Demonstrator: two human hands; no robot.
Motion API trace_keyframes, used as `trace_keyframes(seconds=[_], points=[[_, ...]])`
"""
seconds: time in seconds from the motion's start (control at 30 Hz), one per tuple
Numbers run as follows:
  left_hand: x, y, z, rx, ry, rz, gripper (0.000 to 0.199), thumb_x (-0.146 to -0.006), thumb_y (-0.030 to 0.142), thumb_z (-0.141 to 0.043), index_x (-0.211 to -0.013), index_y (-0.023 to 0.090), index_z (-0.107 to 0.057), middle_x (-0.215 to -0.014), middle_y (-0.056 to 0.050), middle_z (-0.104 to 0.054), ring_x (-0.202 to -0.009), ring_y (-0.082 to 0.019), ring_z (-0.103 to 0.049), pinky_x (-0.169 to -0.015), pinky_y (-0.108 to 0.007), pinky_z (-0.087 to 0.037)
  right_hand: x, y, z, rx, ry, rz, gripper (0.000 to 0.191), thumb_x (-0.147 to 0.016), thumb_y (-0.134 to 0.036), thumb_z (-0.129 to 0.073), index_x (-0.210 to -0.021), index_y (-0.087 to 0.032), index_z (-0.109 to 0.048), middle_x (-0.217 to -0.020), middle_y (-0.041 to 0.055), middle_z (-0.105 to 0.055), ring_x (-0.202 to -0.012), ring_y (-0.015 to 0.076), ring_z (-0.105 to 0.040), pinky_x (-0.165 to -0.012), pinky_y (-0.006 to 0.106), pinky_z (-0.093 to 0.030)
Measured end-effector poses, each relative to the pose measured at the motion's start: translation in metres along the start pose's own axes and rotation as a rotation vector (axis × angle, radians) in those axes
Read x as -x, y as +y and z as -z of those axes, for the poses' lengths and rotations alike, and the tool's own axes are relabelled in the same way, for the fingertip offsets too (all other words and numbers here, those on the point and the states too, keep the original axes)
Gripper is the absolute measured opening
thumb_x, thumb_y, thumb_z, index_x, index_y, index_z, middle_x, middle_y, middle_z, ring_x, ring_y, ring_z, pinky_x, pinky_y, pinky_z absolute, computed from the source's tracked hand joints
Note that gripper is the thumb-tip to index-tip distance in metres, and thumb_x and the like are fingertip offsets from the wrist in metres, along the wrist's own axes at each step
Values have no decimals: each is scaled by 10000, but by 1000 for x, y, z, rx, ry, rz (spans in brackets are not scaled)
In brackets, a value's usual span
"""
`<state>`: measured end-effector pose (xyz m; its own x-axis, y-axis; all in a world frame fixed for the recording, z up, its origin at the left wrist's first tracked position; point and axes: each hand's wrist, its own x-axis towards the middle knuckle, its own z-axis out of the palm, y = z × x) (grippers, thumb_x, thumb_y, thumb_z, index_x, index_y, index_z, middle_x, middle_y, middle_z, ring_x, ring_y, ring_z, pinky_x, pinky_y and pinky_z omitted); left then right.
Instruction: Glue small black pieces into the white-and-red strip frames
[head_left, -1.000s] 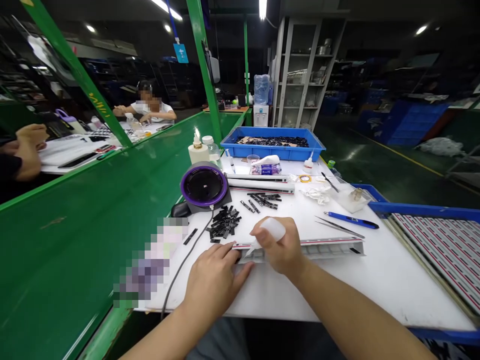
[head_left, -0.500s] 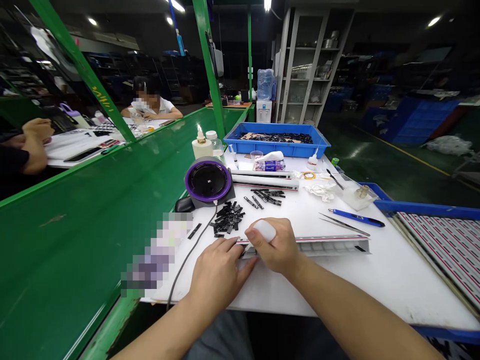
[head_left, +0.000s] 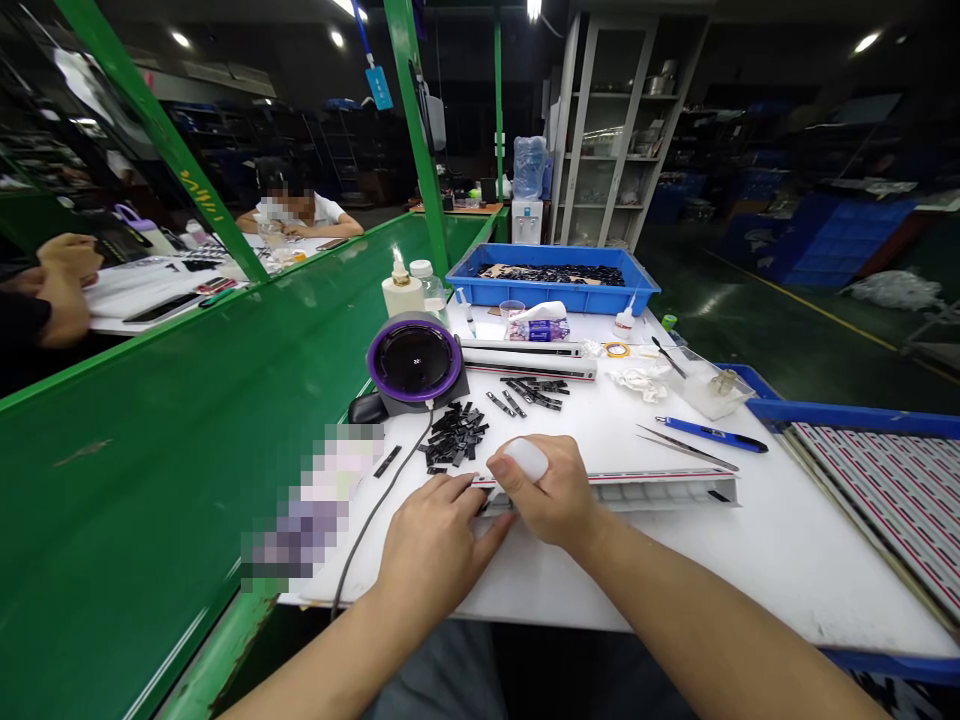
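Note:
A long white strip with a red line lies across the white table in front of me. My left hand is closed on its left end, thumb in front and fingers behind. My right hand is wrapped round a small white bottle, tilted with its lower end toward the strip beside my left fingertips. Its tip is hard to make out. Just beyond my left hand is a pile of small black pieces, and more black pieces lie farther back.
A round purple-rimmed device with a cable stands at the left. Tweezers and a blue knife lie right. Behind is a blue bin; far right, a tray of strips. A person sits beyond the green partition.
The view has shifted very slightly. Both hands keep their places on the strip and the bottle, and the blue tag hanging at the top has swung to the right.

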<state>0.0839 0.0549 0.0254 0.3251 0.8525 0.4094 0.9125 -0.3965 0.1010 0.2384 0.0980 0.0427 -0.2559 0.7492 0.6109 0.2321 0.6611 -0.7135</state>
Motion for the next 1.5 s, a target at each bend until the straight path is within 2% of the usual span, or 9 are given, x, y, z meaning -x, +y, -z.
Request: trace_keyframes(seconds=[0.53,0.8,1.07,1.5], points=[[1,-1,-2,1,0,-3,268,-858,436,-563,-833,206,-699,-802,-57,-691,-771,-236,-615,-667,-368,-496,-1,-1,1,-3,-10,-13,371,-916,-379,-513,-600,-189,-550,-575,13,-552,-535,127,-484,-563,282,-378],[1,-3,-3,-2,4,-16,257,-856,433,-573,-806,212,-695,-800,-56,-686,-774,-221,-610,-663,-345,-486,-1,-1,2,-3,-15,-25,403,-914,-388,-508,-560,-195,-501,-528,-11,-477,-503,114,-430,-539,277,-355],[1,-6,-5,14,11,-21,254,-852,437,-582,-824,214,-701,-816,-53,-687,-800,-228,-611,-698,-360,-496,-1,-1,2,-13,-25,-24,408,-918,-379,-505,-554,-196,-476,-540,-5,-490,-515,116,-438,-547,278,-348],[1,-7,-6,27,16,-29,263,-855,438,-579,-802,204,-686,-807,-56,-682,-795,-226,-607,-686,-351,-489,-1,-2,3,-24,-15,-24,429,-916,-365,-508,-539,-202,-384,-505,-39,-382,-494,98,-360,-526,272,-292]])
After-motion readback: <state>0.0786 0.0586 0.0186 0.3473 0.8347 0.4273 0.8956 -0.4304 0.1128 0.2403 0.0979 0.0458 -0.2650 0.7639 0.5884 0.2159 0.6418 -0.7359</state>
